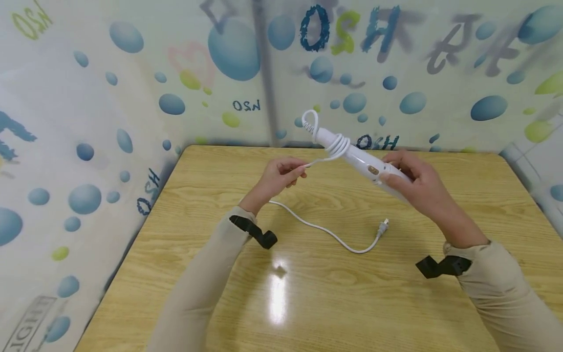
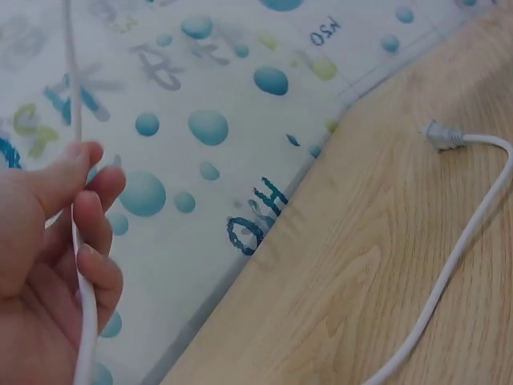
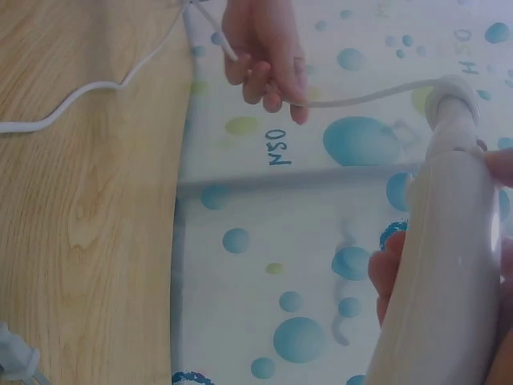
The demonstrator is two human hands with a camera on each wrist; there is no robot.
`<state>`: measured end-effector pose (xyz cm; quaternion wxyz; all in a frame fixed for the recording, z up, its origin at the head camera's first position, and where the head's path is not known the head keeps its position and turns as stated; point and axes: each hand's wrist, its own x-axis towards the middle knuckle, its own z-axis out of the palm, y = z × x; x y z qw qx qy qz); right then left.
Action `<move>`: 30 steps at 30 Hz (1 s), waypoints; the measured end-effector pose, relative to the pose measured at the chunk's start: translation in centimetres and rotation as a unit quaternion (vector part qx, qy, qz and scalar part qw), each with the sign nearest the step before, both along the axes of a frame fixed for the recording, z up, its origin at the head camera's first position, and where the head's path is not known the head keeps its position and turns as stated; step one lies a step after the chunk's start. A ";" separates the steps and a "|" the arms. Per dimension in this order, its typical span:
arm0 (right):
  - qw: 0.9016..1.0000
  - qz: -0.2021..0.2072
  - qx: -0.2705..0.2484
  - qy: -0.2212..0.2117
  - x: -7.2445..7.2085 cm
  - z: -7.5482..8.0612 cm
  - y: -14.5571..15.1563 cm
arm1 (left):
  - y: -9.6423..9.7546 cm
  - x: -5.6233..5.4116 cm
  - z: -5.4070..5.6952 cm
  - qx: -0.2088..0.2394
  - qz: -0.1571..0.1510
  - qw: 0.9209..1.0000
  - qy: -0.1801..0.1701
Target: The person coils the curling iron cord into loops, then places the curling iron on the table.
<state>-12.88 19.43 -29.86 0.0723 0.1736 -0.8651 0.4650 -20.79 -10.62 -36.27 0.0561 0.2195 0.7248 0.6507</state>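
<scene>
My right hand [image 1: 418, 183] grips a white hair curler [image 1: 361, 160] by its body, holding it tilted above the table. Several turns of its white power cord [image 1: 337, 145] are wound round the narrow handle end. My left hand [image 1: 283, 178] pinches the cord between thumb and fingers, left of the curler. In the left wrist view the cord [image 2: 75, 104] runs down through the curled fingers. Its loose end lies curved on the table and finishes in a two-prong plug [image 1: 382, 228]. The right wrist view shows the curler body [image 3: 441, 265] close up, partly cut off.
The wooden table [image 1: 334, 298] lies under both hands. A patterned wall covering [image 1: 281, 83] with blue bubbles stands along its back and left edges. Each sleeve cuff carries a black wrist mount, one left [image 1: 255, 231] and one right [image 1: 444, 266].
</scene>
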 end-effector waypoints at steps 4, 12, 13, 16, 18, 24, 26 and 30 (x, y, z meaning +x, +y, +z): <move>1.000 -0.008 -0.010 -0.010 -0.3 -0.2 0.4 | -0.7 -0.2 -0.4 0.012 -0.047 0.997 -0.058; 0.998 -0.034 -0.028 -0.049 -0.8 -0.3 1.0 | -2.0 -0.1 -0.6 0.011 -0.149 0.980 -0.129; 0.997 -0.036 -0.033 -0.052 -0.9 -0.3 1.1 | -2.0 0.0 -0.6 0.005 -0.168 0.977 -0.134; 0.996 -0.042 -0.054 -0.055 -1.1 -0.1 1.4 | -2.1 0.2 -0.8 -0.014 -0.205 0.968 -0.146; 0.995 -0.049 -0.065 -0.065 -1.1 0.1 1.5 | -2.0 0.2 -1.0 -0.019 -0.206 0.965 -0.159; 0.992 -0.029 -0.083 -0.089 -0.6 0.4 1.4 | -1.4 -0.9 -1.7 -0.054 -0.139 0.975 -0.164; 0.994 0.002 -0.079 -0.078 -0.3 0.3 1.1 | -1.1 -1.5 -1.7 -0.072 -0.108 0.979 -0.157; 0.992 0.093 -0.075 -0.051 0.3 0.2 0.5 | -0.8 -2.4 -1.3 -0.096 -0.059 0.985 -0.128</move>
